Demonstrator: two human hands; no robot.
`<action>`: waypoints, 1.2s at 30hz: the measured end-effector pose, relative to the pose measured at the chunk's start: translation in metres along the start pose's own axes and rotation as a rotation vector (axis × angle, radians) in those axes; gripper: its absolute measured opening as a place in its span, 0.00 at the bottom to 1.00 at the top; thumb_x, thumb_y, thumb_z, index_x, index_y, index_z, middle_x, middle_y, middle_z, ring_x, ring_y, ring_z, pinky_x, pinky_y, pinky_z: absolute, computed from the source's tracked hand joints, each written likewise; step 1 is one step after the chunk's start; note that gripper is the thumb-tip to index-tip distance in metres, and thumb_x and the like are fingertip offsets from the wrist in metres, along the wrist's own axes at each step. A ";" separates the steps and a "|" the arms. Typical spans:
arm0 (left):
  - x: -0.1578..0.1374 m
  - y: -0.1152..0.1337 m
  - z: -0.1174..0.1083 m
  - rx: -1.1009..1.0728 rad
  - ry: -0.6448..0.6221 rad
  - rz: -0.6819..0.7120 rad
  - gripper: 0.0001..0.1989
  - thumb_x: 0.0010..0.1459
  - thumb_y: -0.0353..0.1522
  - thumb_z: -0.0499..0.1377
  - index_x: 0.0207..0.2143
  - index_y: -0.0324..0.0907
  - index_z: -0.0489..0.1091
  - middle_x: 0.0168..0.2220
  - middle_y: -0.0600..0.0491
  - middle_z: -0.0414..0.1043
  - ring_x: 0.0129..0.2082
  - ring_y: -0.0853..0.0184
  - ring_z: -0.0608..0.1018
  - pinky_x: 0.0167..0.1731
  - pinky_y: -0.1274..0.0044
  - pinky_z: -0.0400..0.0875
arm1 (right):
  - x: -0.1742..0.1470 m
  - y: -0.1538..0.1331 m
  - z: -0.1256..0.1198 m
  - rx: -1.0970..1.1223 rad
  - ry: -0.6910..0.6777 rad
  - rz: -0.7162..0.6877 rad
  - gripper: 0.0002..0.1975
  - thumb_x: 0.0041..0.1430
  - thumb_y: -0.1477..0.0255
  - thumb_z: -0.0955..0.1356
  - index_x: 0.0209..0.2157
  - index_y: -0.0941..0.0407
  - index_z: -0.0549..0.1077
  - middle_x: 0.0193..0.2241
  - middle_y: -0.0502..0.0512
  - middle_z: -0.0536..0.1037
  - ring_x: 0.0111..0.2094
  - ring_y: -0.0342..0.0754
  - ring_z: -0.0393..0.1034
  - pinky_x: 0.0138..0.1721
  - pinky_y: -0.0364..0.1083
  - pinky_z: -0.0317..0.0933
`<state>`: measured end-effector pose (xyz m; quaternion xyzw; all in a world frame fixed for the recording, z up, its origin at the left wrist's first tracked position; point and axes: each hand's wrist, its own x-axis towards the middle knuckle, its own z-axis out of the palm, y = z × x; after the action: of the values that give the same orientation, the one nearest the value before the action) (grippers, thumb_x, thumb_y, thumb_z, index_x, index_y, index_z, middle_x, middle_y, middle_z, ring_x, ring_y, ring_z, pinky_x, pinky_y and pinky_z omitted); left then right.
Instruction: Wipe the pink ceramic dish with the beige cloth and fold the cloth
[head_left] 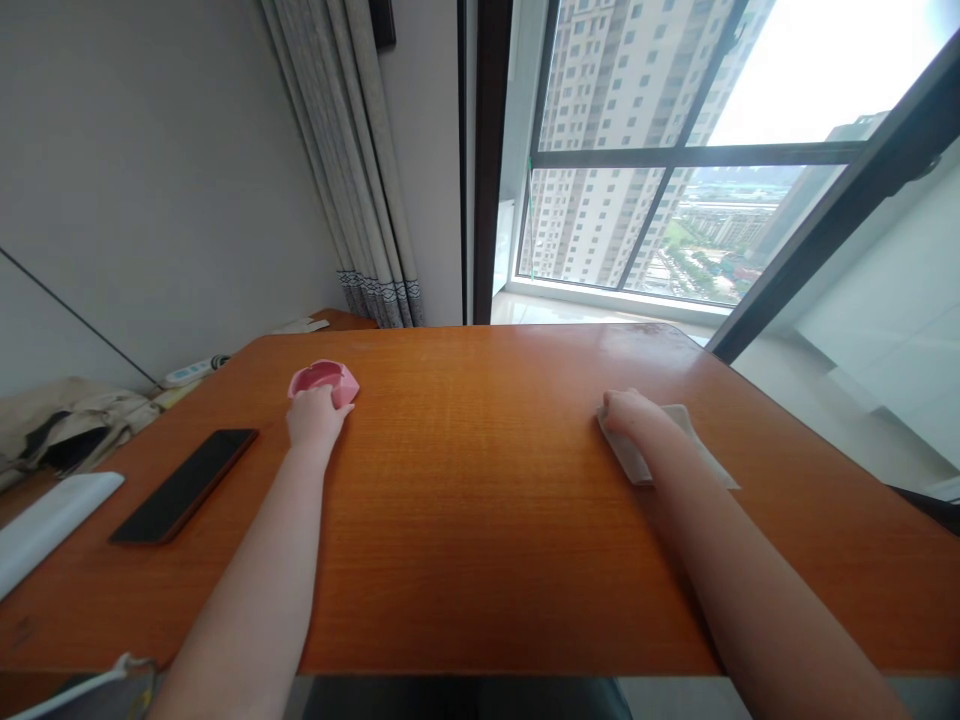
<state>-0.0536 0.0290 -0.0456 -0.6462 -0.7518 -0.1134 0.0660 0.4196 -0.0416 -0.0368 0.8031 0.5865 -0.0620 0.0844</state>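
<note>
Toward the far left of the wooden table, my left hand reaches out to a pink ashtray with an angular, notched rim. My fingers are closed on its near side, and the hand covers part of it. On the right, my right hand has its fingers bent onto the far left edge of a folded pale cloth. That cloth lies flat on the tabletop, partly hidden under my wrist and forearm. Whether it is fabric or a paper towel I cannot tell.
Left of my left forearm lie a dark, flat phone-like slab and a white object. Beyond the table's left edge are crumpled beige fabric and a power strip. A curtain and window stand behind.
</note>
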 end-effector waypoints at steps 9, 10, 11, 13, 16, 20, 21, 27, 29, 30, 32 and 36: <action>-0.001 0.003 -0.003 0.002 0.023 0.048 0.25 0.50 0.46 0.57 0.46 0.40 0.67 0.51 0.38 0.66 0.55 0.46 0.63 0.53 0.48 0.51 | -0.037 -0.072 -0.004 0.191 0.147 -0.380 0.04 0.48 0.73 0.66 0.28 0.55 0.72 0.29 0.55 0.75 0.31 0.50 0.70 0.31 0.46 0.59; -0.003 0.008 -0.004 -0.017 0.076 0.051 0.26 0.52 0.46 0.56 0.48 0.41 0.66 0.54 0.38 0.64 0.57 0.46 0.60 0.54 0.46 0.47 | -0.045 -0.086 -0.002 0.277 0.204 -0.431 0.03 0.50 0.72 0.66 0.28 0.55 0.71 0.29 0.54 0.75 0.30 0.49 0.69 0.31 0.46 0.59; -0.006 0.016 -0.006 -0.041 0.142 0.067 0.26 0.53 0.46 0.55 0.49 0.41 0.65 0.56 0.38 0.61 0.58 0.46 0.58 0.55 0.45 0.44 | -0.052 -0.099 0.001 0.381 0.279 -0.468 0.04 0.52 0.71 0.65 0.29 0.55 0.71 0.30 0.54 0.74 0.30 0.48 0.68 0.32 0.46 0.60; -0.015 0.038 -0.013 -0.109 0.276 0.154 0.24 0.57 0.44 0.52 0.52 0.40 0.62 0.59 0.39 0.56 0.60 0.48 0.56 0.57 0.46 0.37 | -0.064 -0.119 0.005 0.636 0.408 -0.535 0.09 0.56 0.68 0.64 0.39 0.54 0.70 0.36 0.54 0.74 0.30 0.45 0.68 0.35 0.45 0.62; -0.040 0.080 -0.026 -0.261 0.343 0.396 0.21 0.62 0.40 0.45 0.54 0.41 0.59 0.61 0.42 0.54 0.62 0.54 0.55 0.60 0.53 0.32 | -0.068 -0.127 0.009 0.901 0.508 -0.641 0.19 0.58 0.67 0.64 0.52 0.53 0.63 0.46 0.56 0.70 0.34 0.44 0.68 0.38 0.45 0.64; -0.090 0.135 -0.028 -0.447 0.122 0.780 0.22 0.65 0.40 0.40 0.56 0.44 0.58 0.60 0.47 0.59 0.61 0.62 0.59 0.63 0.60 0.32 | -0.044 -0.109 0.019 0.910 0.597 -0.589 0.17 0.58 0.70 0.62 0.50 0.55 0.65 0.44 0.57 0.70 0.37 0.46 0.68 0.42 0.48 0.64; -0.102 0.145 -0.024 -0.462 0.008 0.869 0.23 0.64 0.41 0.40 0.58 0.45 0.56 0.61 0.47 0.57 0.62 0.63 0.58 0.63 0.60 0.34 | -0.035 -0.104 0.024 0.911 0.598 -0.543 0.16 0.58 0.70 0.61 0.49 0.56 0.65 0.43 0.57 0.71 0.35 0.46 0.68 0.42 0.48 0.64; -0.130 0.154 0.001 -0.358 -0.440 0.996 0.27 0.63 0.45 0.43 0.63 0.51 0.51 0.67 0.46 0.42 0.66 0.54 0.46 0.60 0.54 0.37 | 0.004 -0.089 0.051 0.975 0.478 -0.368 0.16 0.56 0.72 0.60 0.46 0.58 0.66 0.39 0.56 0.73 0.29 0.44 0.66 0.39 0.48 0.64; -0.123 0.141 -0.004 -0.366 -0.497 1.016 0.25 0.63 0.43 0.43 0.62 0.53 0.52 0.67 0.48 0.42 0.66 0.54 0.46 0.60 0.55 0.37 | 0.004 -0.091 0.053 0.940 0.474 -0.405 0.16 0.55 0.73 0.60 0.45 0.58 0.67 0.39 0.56 0.73 0.30 0.44 0.66 0.41 0.48 0.64; -0.119 0.132 -0.010 -0.381 -0.528 1.030 0.24 0.63 0.42 0.44 0.61 0.54 0.53 0.66 0.50 0.44 0.66 0.55 0.47 0.60 0.56 0.39 | 0.002 -0.092 0.053 0.910 0.474 -0.429 0.16 0.54 0.74 0.61 0.45 0.58 0.67 0.39 0.56 0.73 0.31 0.44 0.67 0.42 0.48 0.63; -0.110 0.110 -0.024 -0.426 -0.603 1.049 0.21 0.63 0.41 0.46 0.57 0.57 0.61 0.65 0.52 0.50 0.65 0.57 0.52 0.60 0.59 0.45 | -0.002 -0.094 0.052 0.836 0.466 -0.464 0.17 0.54 0.74 0.61 0.47 0.58 0.66 0.40 0.56 0.73 0.34 0.45 0.67 0.44 0.48 0.62; -0.096 0.048 -0.041 -0.470 -0.649 0.889 0.16 0.61 0.42 0.47 0.39 0.51 0.74 0.58 0.54 0.63 0.56 0.62 0.66 0.54 0.72 0.60 | -0.010 -0.097 0.049 0.697 0.444 -0.463 0.20 0.55 0.74 0.62 0.50 0.58 0.65 0.42 0.57 0.73 0.44 0.49 0.66 0.50 0.50 0.58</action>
<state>0.0071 -0.0667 -0.0258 -0.8978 -0.3457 -0.0351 -0.2706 0.3240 -0.0317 -0.0886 0.6255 0.6983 -0.0990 -0.3337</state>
